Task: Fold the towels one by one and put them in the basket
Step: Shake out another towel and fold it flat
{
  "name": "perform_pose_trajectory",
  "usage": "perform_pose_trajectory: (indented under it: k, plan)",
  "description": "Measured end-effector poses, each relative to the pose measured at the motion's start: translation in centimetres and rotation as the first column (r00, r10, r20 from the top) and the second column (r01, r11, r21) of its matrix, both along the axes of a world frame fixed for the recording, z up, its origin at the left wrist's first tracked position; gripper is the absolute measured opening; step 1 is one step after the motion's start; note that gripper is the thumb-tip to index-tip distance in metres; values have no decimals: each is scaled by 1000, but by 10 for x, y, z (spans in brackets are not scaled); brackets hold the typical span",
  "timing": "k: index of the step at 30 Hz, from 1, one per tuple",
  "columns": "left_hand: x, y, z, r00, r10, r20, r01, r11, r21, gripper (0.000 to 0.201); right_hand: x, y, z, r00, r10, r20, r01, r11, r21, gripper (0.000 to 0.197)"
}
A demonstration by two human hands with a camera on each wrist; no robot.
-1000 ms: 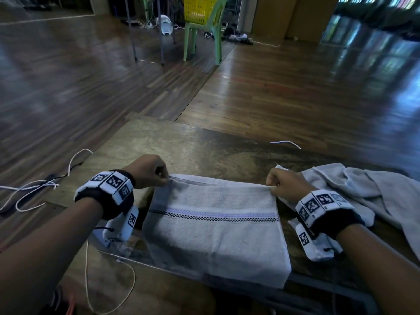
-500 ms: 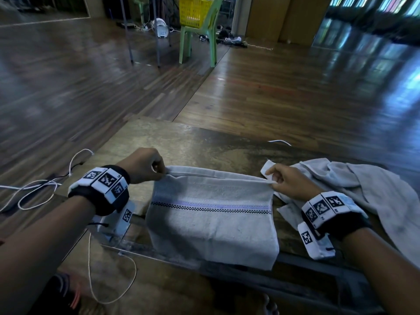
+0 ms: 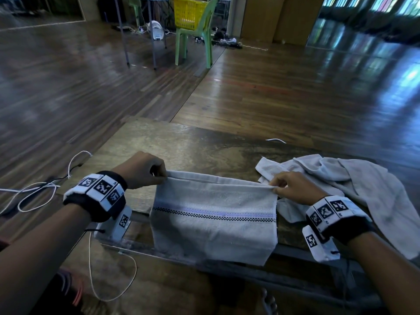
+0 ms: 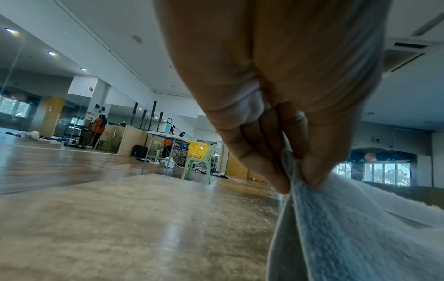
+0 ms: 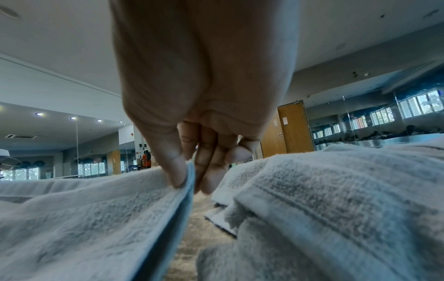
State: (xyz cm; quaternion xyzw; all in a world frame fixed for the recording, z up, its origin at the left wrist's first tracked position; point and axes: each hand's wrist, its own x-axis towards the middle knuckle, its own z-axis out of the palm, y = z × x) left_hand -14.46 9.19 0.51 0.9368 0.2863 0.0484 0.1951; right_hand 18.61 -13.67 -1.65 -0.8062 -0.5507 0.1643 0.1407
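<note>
A pale grey towel (image 3: 213, 214) with a checked and lilac stripe hangs doubled over, raised off the wooden table (image 3: 181, 146). My left hand (image 3: 145, 171) pinches its upper left corner (image 4: 291, 171) between thumb and fingers. My right hand (image 3: 288, 187) pinches the upper right corner (image 5: 190, 171) the same way. The towel's lower edge drapes over the table's near edge. The yellow basket (image 3: 188, 15) sits on a green chair (image 3: 195, 42) far across the room.
A crumpled pile of more grey towels (image 3: 354, 192) lies on the table just right of my right hand. White cables (image 3: 45, 185) trail on the floor at the left. Metal table legs (image 3: 138, 32) stand left of the chair on the wooden floor.
Both hands have lifted the towel's top edge up off the table and the lower part has slid toward the near edge. The grips are unchanged.
</note>
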Motion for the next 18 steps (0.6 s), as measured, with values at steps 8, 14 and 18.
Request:
perform_pose_trajectory:
  k: [8,14,18]
  plan:
    - [-19,-4,6,995,-21,99,26,998,-50,23,-6,-7,28,996,48,-69,-52,997,-62,16]
    - [-32,-18,26,993,20,117,-17,999,-27,15,-12,-24,63,991,85,-103,-93,992,-80,3]
    - [-23,-10,64,979,6,205,-41,985,165,18,-17,-13,104,1000,-19,14,15,969,245,5]
